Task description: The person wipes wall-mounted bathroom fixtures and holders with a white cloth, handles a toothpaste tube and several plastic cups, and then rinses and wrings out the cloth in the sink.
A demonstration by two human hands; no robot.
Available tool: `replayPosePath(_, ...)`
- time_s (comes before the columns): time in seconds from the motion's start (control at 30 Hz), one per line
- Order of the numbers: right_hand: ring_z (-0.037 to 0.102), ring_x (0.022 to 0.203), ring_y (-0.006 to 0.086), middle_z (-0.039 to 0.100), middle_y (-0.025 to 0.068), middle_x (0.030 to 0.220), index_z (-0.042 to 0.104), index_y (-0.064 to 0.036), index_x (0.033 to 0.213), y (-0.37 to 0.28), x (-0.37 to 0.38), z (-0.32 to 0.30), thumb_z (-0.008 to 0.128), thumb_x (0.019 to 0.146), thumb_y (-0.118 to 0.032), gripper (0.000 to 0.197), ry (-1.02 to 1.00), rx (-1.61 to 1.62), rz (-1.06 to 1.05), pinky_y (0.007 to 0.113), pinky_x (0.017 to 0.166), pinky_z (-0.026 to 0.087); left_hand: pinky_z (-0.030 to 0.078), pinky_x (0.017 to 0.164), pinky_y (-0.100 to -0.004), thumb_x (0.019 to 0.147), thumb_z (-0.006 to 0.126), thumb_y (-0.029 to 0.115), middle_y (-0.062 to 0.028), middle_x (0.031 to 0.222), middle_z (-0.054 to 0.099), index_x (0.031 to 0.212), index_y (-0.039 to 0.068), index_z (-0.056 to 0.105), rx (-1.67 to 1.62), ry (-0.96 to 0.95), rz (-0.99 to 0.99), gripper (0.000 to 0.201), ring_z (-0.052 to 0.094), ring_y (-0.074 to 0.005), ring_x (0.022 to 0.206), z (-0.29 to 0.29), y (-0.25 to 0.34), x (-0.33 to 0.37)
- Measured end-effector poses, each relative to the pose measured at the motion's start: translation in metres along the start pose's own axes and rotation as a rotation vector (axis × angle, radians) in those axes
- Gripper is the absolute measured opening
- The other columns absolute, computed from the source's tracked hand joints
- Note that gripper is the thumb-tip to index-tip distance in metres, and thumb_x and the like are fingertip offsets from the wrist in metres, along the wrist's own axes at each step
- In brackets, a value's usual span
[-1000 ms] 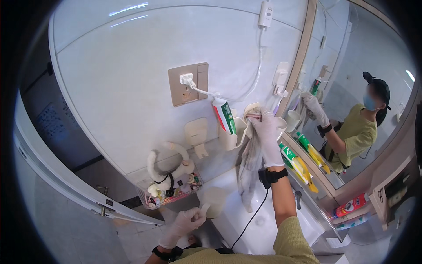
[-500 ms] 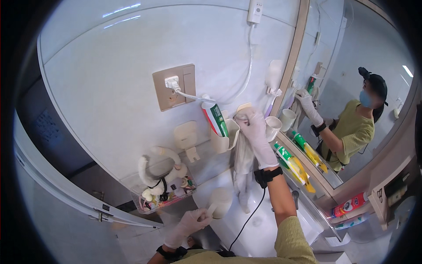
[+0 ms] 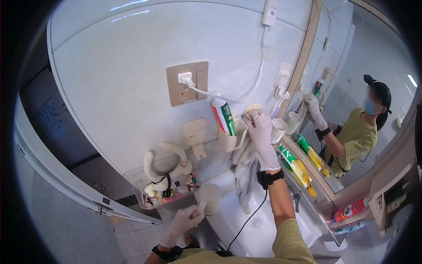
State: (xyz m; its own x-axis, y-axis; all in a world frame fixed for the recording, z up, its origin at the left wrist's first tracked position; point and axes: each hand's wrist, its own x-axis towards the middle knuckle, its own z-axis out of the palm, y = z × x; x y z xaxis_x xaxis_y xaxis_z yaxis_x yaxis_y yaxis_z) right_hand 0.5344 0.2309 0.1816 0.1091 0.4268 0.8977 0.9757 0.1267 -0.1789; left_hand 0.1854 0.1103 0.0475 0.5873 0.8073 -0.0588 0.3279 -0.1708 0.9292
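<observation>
Bathroom: white sink (image 3: 259,224) under tiled wall.
Right grip (image 3: 260,132): closed on grey cloth (image 3: 246,169), wiping wall cup holder (image 3: 233,138); wiping unfinished.
Left grip (image 3: 187,218): clamped on cup (image 3: 210,198).

Cup (image 3: 210,198): pale cream, round, with a side handle; held upright low over the white basin, near the wire basket.
Cloth (image 3: 244,169): grey-white, crumpled, hanging limp down from the wall holder toward the basin, its upper end at holder height.
</observation>
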Motion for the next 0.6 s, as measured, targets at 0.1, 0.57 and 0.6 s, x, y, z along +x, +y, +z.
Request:
replayPosePath(0.1, 0.056, 0.074, 0.0302, 0.057, 0.0112, 0.074, 0.06, -0.0058, 0.082, 0.003, 0.002, -0.001, 0.069, 0.074, -0.012, 0.013, -0.01, 0.107, -0.13, 0.041, 0.067, 0.045, 0.044, 0.046, -0.0242, 0.083, 0.067, 0.017, -0.001, 0.056, 0.056, 0.085, 0.005, 0.057, 0.015, -0.009, 0.023, 0.016, 0.056, -0.0075, 0.048, 0.003, 0.001, 0.002)
replayPosePath(0.57, 0.057, 0.07, 0.0329, 0.057, 0.0142, 0.071, 0.059, -0.0042, 0.077, 0.013, 0.001, -0.001, 0.069, 0.073, -0.016, 0.016, -0.055, 0.257, 0.156, 0.043, 0.062, 0.045, 0.044, 0.047, -0.0228, 0.083, 0.067, 0.016, 0.0014, 0.055, 0.053, 0.081, 0.005, 0.056, -0.019, -0.014, -0.003, 0.016, 0.052, -0.0051, 0.047, 0.003, 0.006, -0.005)
replayPosePath(0.6, 0.057, 0.07, 0.0329, 0.057, 0.0142, 0.071, 0.059, -0.0042, 0.077, 0.024, -0.002, 0.002, 0.069, 0.073, -0.016, 0.016, -0.056, 0.247, 0.164, 0.043, 0.062, 0.045, 0.044, 0.047, -0.0228, 0.083, 0.067, 0.016, 0.0015, 0.055, 0.052, 0.081, 0.005, 0.056, -0.043, -0.024, 0.002, 0.016, 0.052, -0.0051, 0.047, 0.006, 0.014, -0.003)
